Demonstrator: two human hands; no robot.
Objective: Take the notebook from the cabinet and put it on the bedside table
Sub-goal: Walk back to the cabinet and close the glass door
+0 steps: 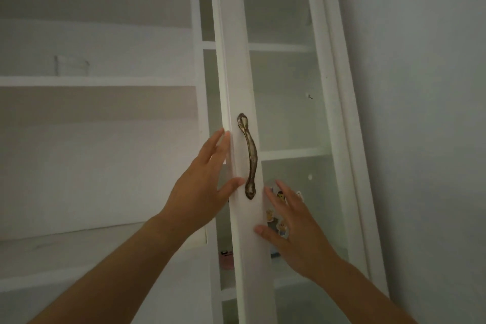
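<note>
A tall white cabinet fills the view, with a glass-paned door standing ajar. A bronze curved handle is mounted on the door's frame. My left hand lies against the door's left edge, fingers behind the edge and thumb on the front, near the handle's lower end. My right hand rests flat, fingers spread, on the door frame and glass just right of the handle. Behind the glass there are small cartoon stickers. A pink object shows on an inner shelf through the gap; I cannot tell whether it is the notebook.
Open white shelves are to the left, one holding a faint clear container. Inner shelves show through the glass. A plain wall lies to the right of the cabinet.
</note>
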